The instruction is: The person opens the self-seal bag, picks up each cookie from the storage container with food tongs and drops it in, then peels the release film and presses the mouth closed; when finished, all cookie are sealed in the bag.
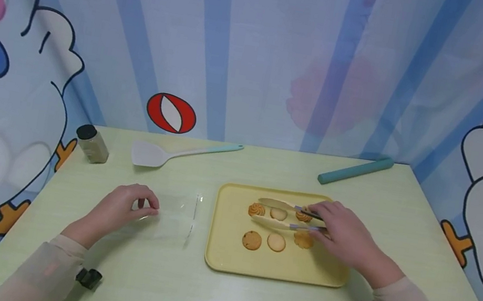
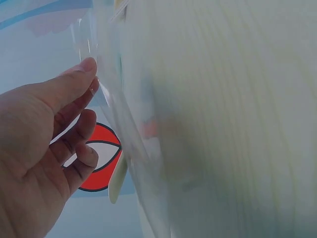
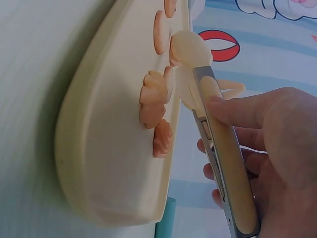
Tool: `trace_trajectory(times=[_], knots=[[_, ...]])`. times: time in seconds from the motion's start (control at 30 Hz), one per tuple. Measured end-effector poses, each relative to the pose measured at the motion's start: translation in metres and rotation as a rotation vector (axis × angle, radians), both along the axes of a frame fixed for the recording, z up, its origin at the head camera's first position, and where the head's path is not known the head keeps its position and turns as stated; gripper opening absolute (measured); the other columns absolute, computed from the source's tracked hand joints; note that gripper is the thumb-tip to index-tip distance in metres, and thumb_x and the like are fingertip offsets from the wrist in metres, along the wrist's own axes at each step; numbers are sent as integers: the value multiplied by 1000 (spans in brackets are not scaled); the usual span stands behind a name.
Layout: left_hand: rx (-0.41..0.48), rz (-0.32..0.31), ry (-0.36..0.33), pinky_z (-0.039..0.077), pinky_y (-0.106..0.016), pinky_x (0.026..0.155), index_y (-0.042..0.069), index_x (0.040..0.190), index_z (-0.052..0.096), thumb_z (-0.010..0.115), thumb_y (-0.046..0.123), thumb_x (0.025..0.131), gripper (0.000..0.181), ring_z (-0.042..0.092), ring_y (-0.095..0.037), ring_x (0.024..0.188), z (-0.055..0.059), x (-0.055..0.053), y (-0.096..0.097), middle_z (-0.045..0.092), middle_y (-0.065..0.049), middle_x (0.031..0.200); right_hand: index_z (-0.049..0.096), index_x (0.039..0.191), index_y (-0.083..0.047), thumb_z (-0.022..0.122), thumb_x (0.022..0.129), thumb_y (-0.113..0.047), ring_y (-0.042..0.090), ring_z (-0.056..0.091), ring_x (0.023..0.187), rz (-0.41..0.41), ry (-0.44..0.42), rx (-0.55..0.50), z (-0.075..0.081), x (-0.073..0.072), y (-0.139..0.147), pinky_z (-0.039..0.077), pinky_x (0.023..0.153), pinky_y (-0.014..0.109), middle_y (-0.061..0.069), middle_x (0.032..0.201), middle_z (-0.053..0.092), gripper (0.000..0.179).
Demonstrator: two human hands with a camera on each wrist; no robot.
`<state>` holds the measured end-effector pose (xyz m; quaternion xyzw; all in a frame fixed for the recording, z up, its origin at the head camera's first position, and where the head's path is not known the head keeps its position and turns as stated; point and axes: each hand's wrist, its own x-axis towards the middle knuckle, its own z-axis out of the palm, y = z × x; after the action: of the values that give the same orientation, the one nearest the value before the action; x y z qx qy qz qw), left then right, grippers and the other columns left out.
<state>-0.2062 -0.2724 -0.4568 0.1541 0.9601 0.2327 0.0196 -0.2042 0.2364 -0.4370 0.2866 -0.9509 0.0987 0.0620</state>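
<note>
My left hand (image 1: 117, 207) pinches the edge of a clear plastic bag (image 1: 170, 218) between thumb and forefinger, left of the yellow tray (image 1: 223, 259). In the left wrist view the bag (image 2: 131, 134) hangs from the fingertips. In my right hand (image 1: 347, 235) is a pair of tongs (image 1: 274, 223), held over the tray with their arms spread. Their pale tips lie on either side of a swirled cookie (image 1: 256, 209) and an oval cookie (image 1: 278, 214) in the back row. In front lie a chip-dotted cookie (image 1: 251, 240), another oval cookie (image 1: 276, 242) and a flower-shaped cookie (image 1: 303, 240).
A white spatula (image 1: 150, 155) with a light blue handle lies at the back of the table. The jar (image 1: 95, 148) with a black lid stands at the far left corner. Back right, a teal rod (image 1: 355, 171) lies slanted. A patterned curtain (image 1: 266, 59) hangs behind.
</note>
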Motion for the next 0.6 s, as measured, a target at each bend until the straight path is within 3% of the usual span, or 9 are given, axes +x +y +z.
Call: trace_trajectory(times=[0.6], knots=[[43,-35,41,50,-33,76,26,95,74,82,20,89,12,57,-12,83,-2,-1,3,68,11,92,64,132,-6,76,95,-25,32,61,115,41,44,13,-3,-7,-11,51,94,53,13,127,67,43]])
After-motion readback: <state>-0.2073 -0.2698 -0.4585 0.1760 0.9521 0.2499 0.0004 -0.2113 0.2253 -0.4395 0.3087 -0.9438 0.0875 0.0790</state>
